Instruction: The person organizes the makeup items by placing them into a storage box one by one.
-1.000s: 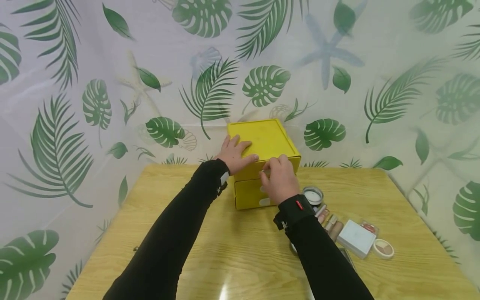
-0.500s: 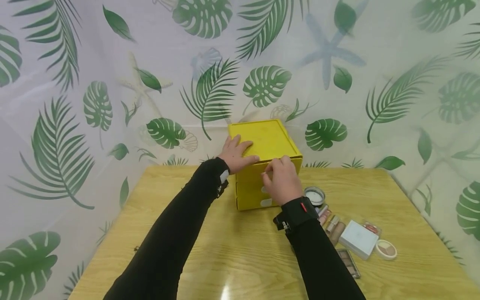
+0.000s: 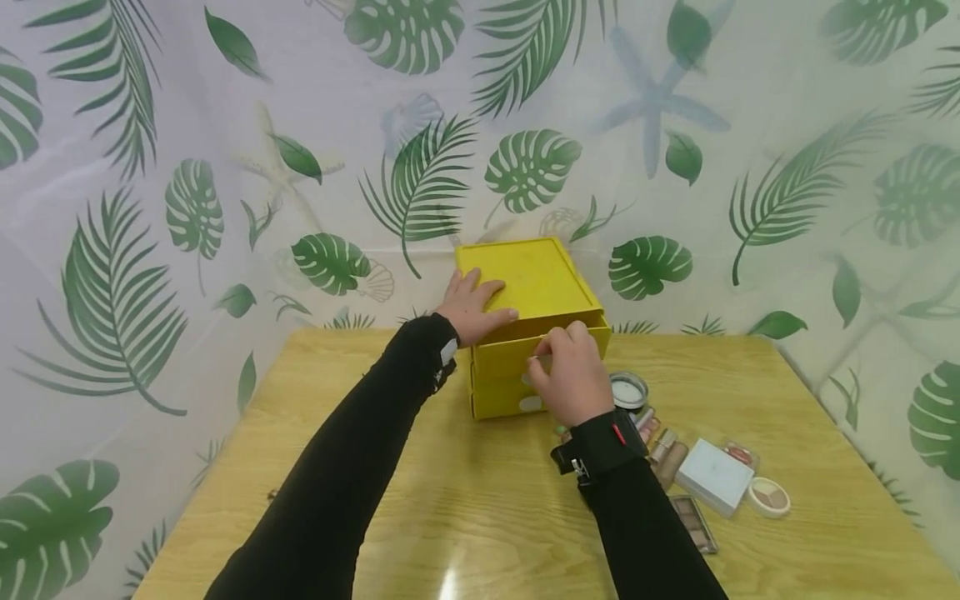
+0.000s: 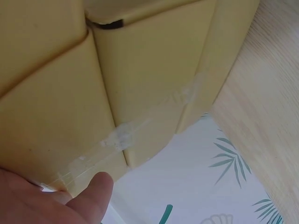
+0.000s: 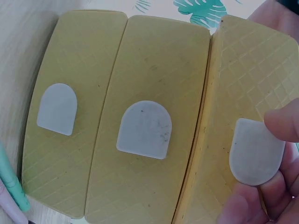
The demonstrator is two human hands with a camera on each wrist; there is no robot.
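A yellow box of stacked drawers (image 3: 525, 271) stands at the back middle of the table, against the patterned cloth. Its top drawer (image 3: 498, 360) is slid part of the way out, leaving a dark gap under the lid. My right hand (image 3: 573, 375) pinches the pale rounded handle (image 5: 254, 151) of that drawer between thumb and fingers. Two lower drawer fronts with matching handles (image 5: 145, 130) sit flush in the right wrist view. My left hand (image 3: 471, 315) rests with spread fingers on the box's top left edge; the left wrist view shows the taped side (image 4: 154, 70).
Makeup lies right of the box: a round clear-lidded jar (image 3: 628, 389), tubes (image 3: 667, 454), a white box (image 3: 716, 477), a round compact (image 3: 768, 497) and a palette (image 3: 693, 523). A small dark object (image 3: 272, 495) lies at the table's left. Patterned cloth (image 3: 300, 167) hangs behind.
The top drawer has come out toward me from closed, and my right hand has moved back and slightly right with its handle. My left hand stays on the box.
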